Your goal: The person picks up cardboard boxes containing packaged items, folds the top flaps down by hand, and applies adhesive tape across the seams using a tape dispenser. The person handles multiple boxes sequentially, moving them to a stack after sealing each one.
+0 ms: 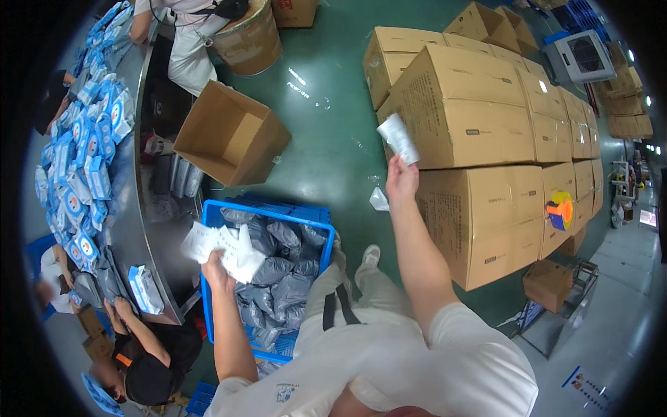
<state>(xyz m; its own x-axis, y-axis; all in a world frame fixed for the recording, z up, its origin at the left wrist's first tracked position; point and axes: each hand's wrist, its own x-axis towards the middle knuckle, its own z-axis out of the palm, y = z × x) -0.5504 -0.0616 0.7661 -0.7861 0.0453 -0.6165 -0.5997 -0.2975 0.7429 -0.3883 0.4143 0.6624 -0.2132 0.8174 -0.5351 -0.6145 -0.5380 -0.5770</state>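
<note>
My left hand (217,272) is closed on a loose bunch of white printed paper slips (226,249). It hangs over the blue crate (268,206), which is filled with grey plastic parcels (288,281). My right arm reaches forward, and its hand (401,177) pinches a curled white printed paper slip (399,139) beside the stacked cartons. I cannot tell whether the slip is one piece or several layers. A crumpled white scrap (379,199) lies on the floor left of my right forearm.
Large brown cartons (479,132) stand stacked on my right, with a tape dispenser (559,210) on them. An open carton (233,135) sits beyond the crate. Left, a metal table (132,201) bears many blue-white packs (83,156). Co-workers sit around it, one (149,361) near left.
</note>
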